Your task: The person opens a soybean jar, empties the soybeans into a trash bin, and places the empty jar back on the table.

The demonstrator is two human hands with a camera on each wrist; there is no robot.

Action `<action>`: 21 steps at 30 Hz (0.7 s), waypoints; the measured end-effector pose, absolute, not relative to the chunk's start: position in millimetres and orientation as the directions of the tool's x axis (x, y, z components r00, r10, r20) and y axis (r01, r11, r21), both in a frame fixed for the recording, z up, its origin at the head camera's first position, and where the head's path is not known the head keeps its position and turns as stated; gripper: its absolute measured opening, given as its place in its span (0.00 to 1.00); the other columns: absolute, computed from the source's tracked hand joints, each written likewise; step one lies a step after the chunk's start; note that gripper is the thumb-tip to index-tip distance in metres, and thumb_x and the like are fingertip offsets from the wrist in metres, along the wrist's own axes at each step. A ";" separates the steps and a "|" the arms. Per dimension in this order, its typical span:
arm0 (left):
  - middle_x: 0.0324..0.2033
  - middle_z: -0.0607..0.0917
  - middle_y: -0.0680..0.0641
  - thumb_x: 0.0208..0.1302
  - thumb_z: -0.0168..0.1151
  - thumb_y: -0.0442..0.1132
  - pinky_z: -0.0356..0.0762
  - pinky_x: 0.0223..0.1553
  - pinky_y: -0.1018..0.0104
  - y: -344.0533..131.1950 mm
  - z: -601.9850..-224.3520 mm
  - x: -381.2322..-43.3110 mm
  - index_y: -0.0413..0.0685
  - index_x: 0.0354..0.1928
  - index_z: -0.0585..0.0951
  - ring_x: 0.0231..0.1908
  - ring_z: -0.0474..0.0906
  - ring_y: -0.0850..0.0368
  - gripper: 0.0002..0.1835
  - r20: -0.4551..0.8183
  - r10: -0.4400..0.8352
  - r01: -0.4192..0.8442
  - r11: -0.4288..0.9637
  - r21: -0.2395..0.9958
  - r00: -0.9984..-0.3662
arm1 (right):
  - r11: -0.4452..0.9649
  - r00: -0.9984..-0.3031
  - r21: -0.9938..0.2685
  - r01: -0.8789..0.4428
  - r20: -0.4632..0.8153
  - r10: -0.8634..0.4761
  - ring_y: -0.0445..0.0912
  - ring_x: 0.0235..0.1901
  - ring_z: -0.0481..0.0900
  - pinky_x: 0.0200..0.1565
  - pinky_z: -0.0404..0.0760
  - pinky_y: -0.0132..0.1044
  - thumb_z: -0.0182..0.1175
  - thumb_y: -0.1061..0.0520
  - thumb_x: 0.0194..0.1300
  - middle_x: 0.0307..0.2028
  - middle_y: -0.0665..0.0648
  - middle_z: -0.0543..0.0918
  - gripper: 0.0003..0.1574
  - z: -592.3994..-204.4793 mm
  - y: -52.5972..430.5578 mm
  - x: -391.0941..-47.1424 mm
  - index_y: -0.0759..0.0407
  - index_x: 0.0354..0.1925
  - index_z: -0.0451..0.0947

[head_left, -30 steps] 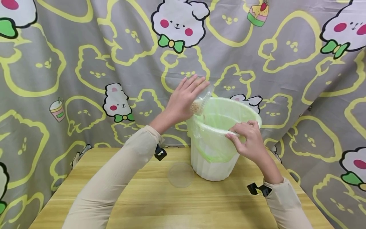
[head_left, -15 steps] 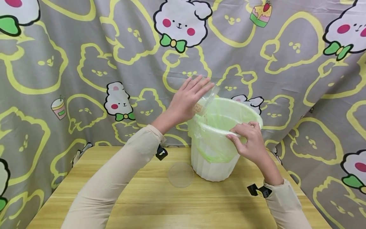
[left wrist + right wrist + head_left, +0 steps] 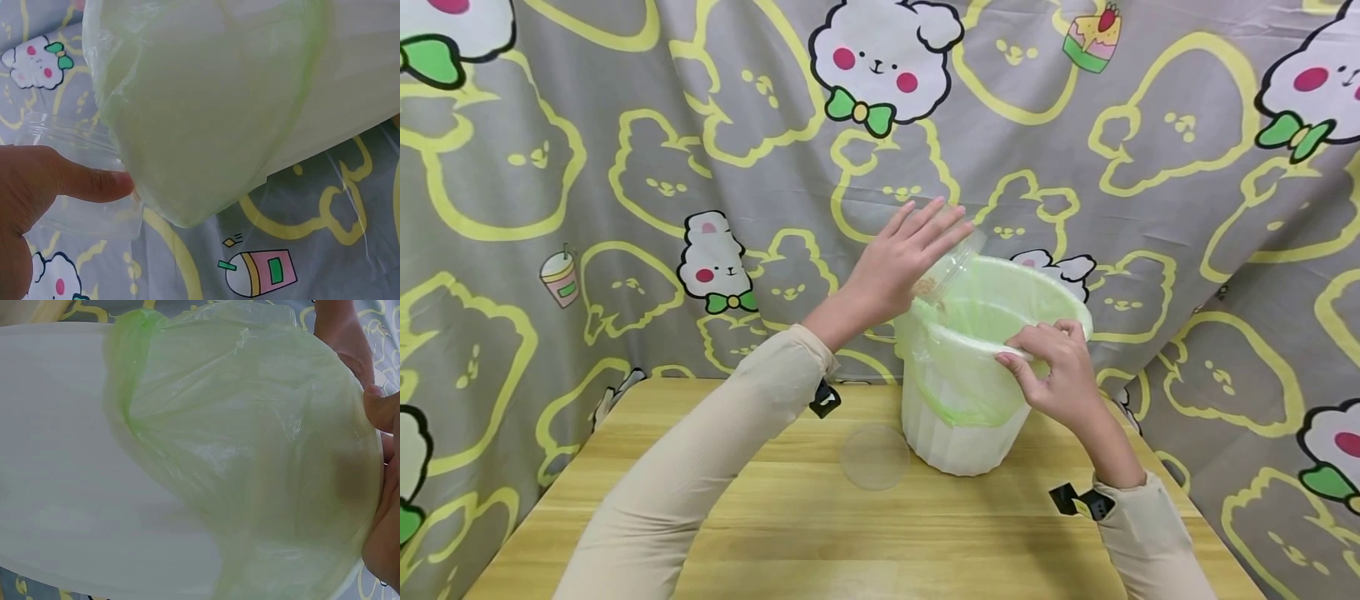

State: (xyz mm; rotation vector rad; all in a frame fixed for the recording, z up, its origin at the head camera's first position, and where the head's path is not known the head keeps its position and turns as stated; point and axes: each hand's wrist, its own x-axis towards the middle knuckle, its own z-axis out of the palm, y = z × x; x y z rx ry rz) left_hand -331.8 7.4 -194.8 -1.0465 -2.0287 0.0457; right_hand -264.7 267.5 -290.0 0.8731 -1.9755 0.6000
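A white trash can [image 3: 958, 450] with a translucent green bin liner [image 3: 970, 396] folded over its rim stands tilted on the table. At its left rim, my left hand [image 3: 891, 271] holds a clear plastic jar [image 3: 955, 265], tipped with its mouth toward the bin; small light-brown bits show near the mouth. In the left wrist view the thumb lies along the jar [image 3: 81, 215], while the other fingers are out of sight. My right hand [image 3: 1056, 367] grips the near-right rim through the liner, thumb outside. The right wrist view shows the liner [image 3: 250, 437] bunched on the can's side.
A clear round lid [image 3: 875, 457] lies flat on the wooden table [image 3: 820, 533], left of the trash can's base. Behind the table hangs a grey curtain [image 3: 760, 192] printed with cartoon animals.
My left hand and the jar have shifted slightly right over the rim, and the jar has tipped further. Fewer light-brown bits are visible in it. My right hand keeps its grip on the rim.
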 end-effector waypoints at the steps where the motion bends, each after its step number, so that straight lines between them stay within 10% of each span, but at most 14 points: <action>1: 0.78 0.63 0.48 0.58 0.56 0.17 0.40 0.82 0.55 7.4 -194.7 -331.4 0.53 0.78 0.63 0.80 0.52 0.48 0.45 0.657 0.690 0.656 0.652 -0.380 -0.305 | 0.638 -0.377 -0.078 -0.766 0.858 -0.348 0.43 0.26 0.75 0.47 0.59 0.44 0.52 0.32 0.74 0.23 0.50 0.84 0.32 -289.9 267.6 -264.6 0.53 0.26 0.82; 21: 0.78 0.63 0.48 0.63 0.50 0.16 0.44 0.81 0.52 9.4 -192.1 -328.6 0.53 0.78 0.63 0.80 0.53 0.48 0.43 0.601 0.761 0.633 0.595 -0.495 -0.245 | 0.632 -0.378 -0.082 -0.771 0.857 -0.349 0.43 0.27 0.76 0.48 0.59 0.43 0.54 0.34 0.74 0.24 0.49 0.85 0.30 -290.1 268.4 -265.3 0.52 0.27 0.83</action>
